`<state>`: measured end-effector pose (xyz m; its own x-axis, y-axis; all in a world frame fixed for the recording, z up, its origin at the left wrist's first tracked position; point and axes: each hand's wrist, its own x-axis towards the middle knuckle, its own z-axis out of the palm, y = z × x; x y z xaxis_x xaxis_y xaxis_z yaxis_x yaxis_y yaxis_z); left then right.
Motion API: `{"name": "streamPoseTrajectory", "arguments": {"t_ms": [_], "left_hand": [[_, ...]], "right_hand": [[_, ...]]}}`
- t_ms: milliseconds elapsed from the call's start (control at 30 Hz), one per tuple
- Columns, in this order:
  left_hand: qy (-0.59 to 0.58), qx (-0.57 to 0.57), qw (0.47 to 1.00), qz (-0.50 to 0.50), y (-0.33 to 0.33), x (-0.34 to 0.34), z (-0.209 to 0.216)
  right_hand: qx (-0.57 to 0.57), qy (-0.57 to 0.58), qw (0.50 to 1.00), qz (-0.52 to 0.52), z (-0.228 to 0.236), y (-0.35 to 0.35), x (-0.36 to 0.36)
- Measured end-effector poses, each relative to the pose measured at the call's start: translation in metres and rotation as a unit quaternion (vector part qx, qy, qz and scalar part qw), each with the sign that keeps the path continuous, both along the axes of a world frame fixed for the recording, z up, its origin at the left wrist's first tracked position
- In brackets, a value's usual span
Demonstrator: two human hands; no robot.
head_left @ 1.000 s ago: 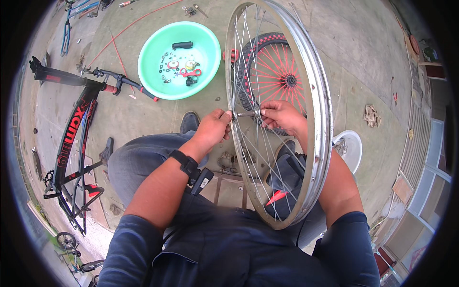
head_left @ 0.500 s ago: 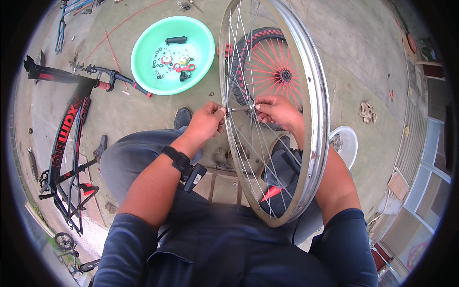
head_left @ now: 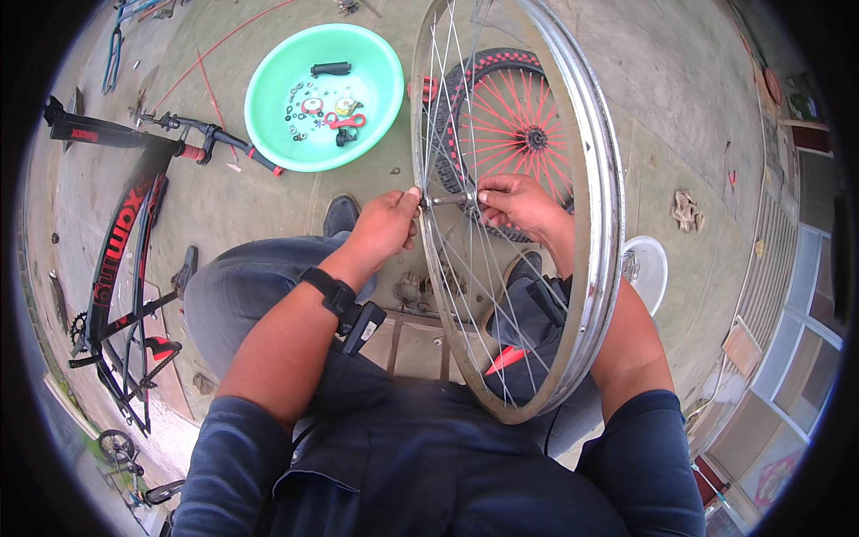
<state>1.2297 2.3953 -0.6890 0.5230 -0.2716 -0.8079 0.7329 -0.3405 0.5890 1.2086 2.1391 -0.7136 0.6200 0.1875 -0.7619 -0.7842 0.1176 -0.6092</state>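
Observation:
A bare silver bicycle wheel rim (head_left: pixel 607 224), laced with thin spokes, stands upright between my forearms with no tyre on it. Its narrow metal hub (head_left: pixel 447 201) runs crosswise between my hands. My left hand (head_left: pixel 386 225) is closed at the hub's left end, thumb and forefinger pinching the axle tip. On the other end, my right hand (head_left: pixel 523 208) pinches the axle with thumb and fingers, its arm passing behind the rim. Just what small part sits under each set of fingertips is hidden.
A green basin (head_left: pixel 259 98) with several small bike parts stands ahead. Beyond the rim lies a red-spoked wheel with a tyre (head_left: pixel 445 134). A black and red bike frame (head_left: pixel 121 228) is at left. A white bucket (head_left: pixel 658 277) and a crumpled cloth (head_left: pixel 687 212) are at right.
The whole view has shifted slightly. My left fingertips have moved a little up at the axle end; my right hand keeps its grip and the wheel stays nearly still.

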Motion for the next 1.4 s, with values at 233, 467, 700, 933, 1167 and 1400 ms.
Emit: {"name": "streamPoseTrajectory", "arguments": {"t_ms": [233,467,700,933,1167,1400], "left_hand": [[-0.046,-0.028,0.999,0.004,0.0,-0.002,-0.004],[-0.029,-0.022,0.999,-0.022,0.0,0.0,-0.01],[-0.028,-0.034,0.999,0.004,-0.003,-0.002,-0.007],[-0.058,-0.029,0.998,-0.02,-0.002,-0.002,-0.009],[-0.043,-0.021,0.999,-0.027,-0.002,0.0,-0.011],[-0.044,-0.026,0.999,0.012,-0.005,-0.002,-0.009]], "right_hand": [[-0.107,-0.051,0.991,0.062,0.012,0.006,-0.001],[-0.102,-0.031,0.992,0.07,0.014,0.003,0.001],[-0.093,-0.009,0.994,0.051,0.012,0.001,0.001],[-0.065,-0.013,0.997,0.042,0.005,-0.002,-0.001],[-0.06,-0.008,0.998,0.034,0.005,-0.003,-0.001],[-0.057,-0.01,0.998,0.035,0.007,-0.003,-0.001]]}}
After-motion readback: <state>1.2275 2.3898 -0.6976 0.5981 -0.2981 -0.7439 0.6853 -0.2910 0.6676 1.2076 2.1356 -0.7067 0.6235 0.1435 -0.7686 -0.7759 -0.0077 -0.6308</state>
